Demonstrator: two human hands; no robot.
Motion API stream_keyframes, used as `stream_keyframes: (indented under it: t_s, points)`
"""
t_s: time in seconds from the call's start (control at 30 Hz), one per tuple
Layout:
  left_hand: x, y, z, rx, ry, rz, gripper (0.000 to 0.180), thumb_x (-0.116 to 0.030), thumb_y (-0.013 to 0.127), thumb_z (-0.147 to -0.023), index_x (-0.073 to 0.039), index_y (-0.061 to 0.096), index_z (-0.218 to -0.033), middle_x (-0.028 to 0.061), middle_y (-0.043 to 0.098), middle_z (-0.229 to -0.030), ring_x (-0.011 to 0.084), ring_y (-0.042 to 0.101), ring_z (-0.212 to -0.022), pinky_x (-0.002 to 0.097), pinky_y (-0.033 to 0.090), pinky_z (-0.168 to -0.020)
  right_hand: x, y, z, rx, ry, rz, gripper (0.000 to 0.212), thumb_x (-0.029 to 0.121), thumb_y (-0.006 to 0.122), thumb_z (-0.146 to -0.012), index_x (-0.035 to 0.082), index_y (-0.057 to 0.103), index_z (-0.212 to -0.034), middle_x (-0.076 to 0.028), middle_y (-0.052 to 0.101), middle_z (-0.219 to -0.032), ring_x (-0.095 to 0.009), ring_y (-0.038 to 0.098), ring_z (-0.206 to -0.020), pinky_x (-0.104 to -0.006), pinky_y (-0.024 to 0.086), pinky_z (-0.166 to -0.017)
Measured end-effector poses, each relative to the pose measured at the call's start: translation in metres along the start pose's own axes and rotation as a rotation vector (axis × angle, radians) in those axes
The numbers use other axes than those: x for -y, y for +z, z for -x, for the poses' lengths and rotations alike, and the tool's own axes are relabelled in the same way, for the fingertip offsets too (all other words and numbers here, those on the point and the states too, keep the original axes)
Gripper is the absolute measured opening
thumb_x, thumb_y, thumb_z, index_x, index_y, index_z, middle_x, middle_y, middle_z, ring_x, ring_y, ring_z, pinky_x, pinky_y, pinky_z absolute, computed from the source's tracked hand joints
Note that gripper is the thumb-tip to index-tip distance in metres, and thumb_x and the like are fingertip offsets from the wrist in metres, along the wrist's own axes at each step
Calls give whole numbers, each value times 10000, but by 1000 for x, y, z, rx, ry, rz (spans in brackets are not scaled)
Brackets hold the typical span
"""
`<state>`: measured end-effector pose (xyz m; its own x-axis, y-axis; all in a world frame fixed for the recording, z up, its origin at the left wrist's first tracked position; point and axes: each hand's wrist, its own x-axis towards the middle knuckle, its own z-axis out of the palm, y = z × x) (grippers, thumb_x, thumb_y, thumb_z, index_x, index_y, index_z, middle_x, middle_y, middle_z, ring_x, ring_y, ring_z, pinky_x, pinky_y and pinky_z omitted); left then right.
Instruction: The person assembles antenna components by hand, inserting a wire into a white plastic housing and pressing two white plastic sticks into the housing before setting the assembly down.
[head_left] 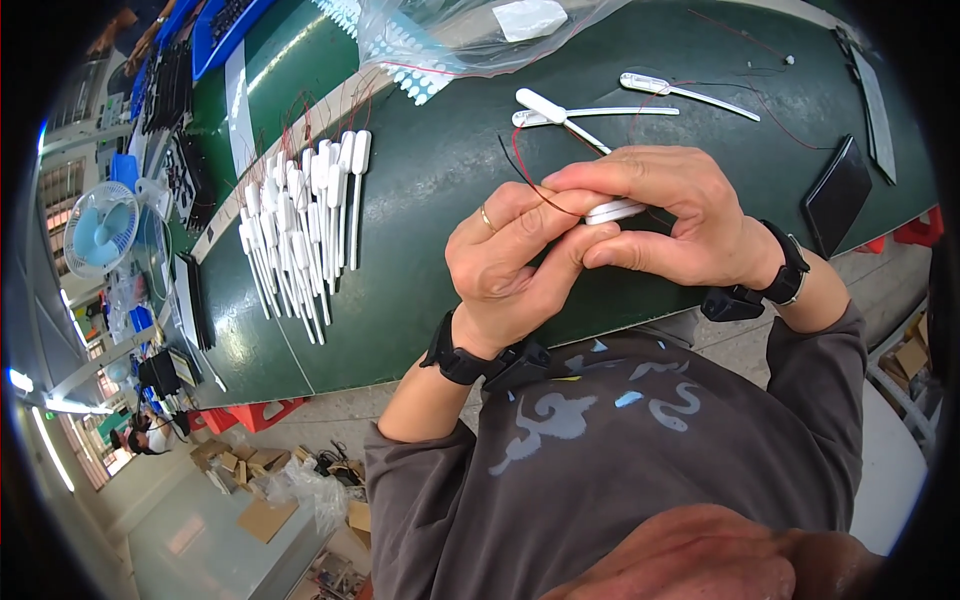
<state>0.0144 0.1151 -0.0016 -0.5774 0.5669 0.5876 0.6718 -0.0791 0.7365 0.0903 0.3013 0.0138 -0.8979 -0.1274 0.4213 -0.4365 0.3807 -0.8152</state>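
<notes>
My left hand point(515, 250) and my right hand point(675, 215) meet over the green table, both closed on one small white plastic casing point(612, 211). Thumbs press it from the near side, fingers from the far side, so much of the casing is hidden. A thin red wire and a black wire point(520, 160) stick out past my left fingers. Just beyond my hands, two white long-stemmed plastic pieces point(540, 104) lie crossed. Farther right rests another such piece, an oval-headed white shell point(645, 84) with thin wires near it.
Many white long-stemmed pieces point(300, 205) with red wires lie bunched at left on the green table point(420, 170). A clear plastic bag point(470, 40) is at the far edge. A black phone-like slab point(838, 195) lies at right. A blue bin point(228, 38) stands far left.
</notes>
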Motion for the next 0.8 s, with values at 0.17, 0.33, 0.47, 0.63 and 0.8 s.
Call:
stream_keyframes:
  t_s: [0.17, 0.33, 0.47, 0.63, 0.8]
  points:
    - [0, 3, -1, -19, -204, 45, 276, 0, 829, -772, -15, 759, -1038, 23, 654, -865, 82, 591, -671, 235, 486, -579, -1, -4, 1, -4, 166, -73, 498, 200, 758, -874, 14, 634, -1320, -98, 737, -1039, -225, 702, -871, -311, 527, -770]
    - [-4, 2, -5, -75, -371, 295, 259, -16, 786, -846, -17, 738, -1100, 27, 627, -920, 60, 567, -688, 207, 466, -594, -2, -8, -1, 52, 333, -171, 458, 160, 693, -934, 31, 604, -1365, -89, 735, -1021, -184, 681, -841, -299, 522, -768]
    - [-8, -1, -8, -162, -531, 538, 194, -25, 749, -891, -15, 729, -1084, 41, 634, -970, 64, 580, -727, 200, 473, -617, 0, -10, -3, 131, 310, -6, 385, 148, 637, -985, 37, 607, -1353, -78, 729, -1005, -152, 646, -808, -281, 517, -762]
    - [5, -6, -4, -141, -388, 336, 99, -38, 723, -924, 9, 705, -1008, 39, 638, -997, 68, 591, -755, 204, 485, -627, 0, -8, -3, 159, 311, -91, 297, 149, 591, -1015, 22, 628, -1281, -69, 724, -995, -137, 649, -819, -273, 517, -753]
    - [5, -5, -5, -115, -396, 253, 99, -75, 708, -948, 11, 679, -990, 43, 644, -1027, 72, 598, -757, 195, 487, -648, -3, -3, -2, 120, 507, -465, 260, 185, 545, -1042, 8, 595, -1226, -115, 725, -1057, -154, 681, -922, -290, 518, -789]
